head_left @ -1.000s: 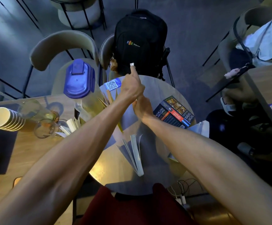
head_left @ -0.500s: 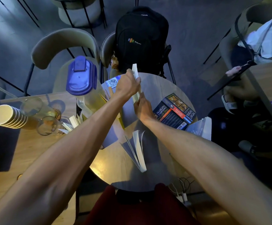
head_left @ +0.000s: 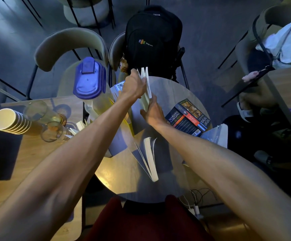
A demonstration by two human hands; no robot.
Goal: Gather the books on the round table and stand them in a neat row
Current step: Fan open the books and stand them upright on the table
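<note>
Both hands hold a pale book (head_left: 146,87) upright near the far side of the round table (head_left: 172,91). My left hand (head_left: 135,85) grips its top left edge; my right hand (head_left: 152,112) presses its lower right side. The book's covers fan slightly at the top. A second book (head_left: 150,159) stands on end nearer me, its pages splayed. A dark book with orange lettering (head_left: 188,117) lies flat at the table's right. A white book (head_left: 214,136) leans at the right rim. More books, one yellow (head_left: 130,124), stand under my left forearm.
A jug with a blue lid (head_left: 89,79), glasses (head_left: 52,131) and stacked paper cups (head_left: 7,121) stand on the wooden table at left. A black backpack (head_left: 151,40) sits on the chair beyond. Another person sits at the right. Cables lie on the floor near my lap.
The pale book has been raised from almost hidden behind my left fist to standing tall between both hands. The head view has shifted slightly.
</note>
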